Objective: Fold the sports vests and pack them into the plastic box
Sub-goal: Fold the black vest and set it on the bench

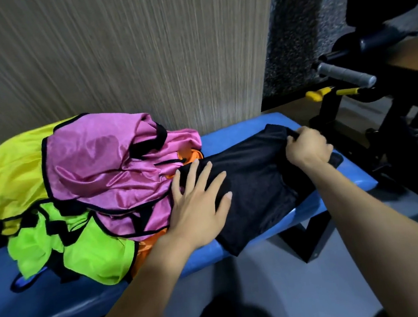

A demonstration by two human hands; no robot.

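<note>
A black vest (256, 181) lies spread on the right end of a blue padded bench (238, 253). My left hand (202, 205) presses flat on the vest's left side, fingers apart. My right hand (307, 148) is closed on the vest's far right edge, pinching a fold of the fabric. To the left sits a heap of loose vests: pink (106, 169) on top, yellow (11, 179) behind, lime green (78, 249) in front, and a bit of orange (145, 247) underneath. No plastic box is in view.
A ribbed beige wall (141, 62) rises right behind the bench. Black gym equipment with a grey handle (346, 75) and yellow knobs (317, 94) stands close on the right. Grey floor (307, 290) lies in front of the bench.
</note>
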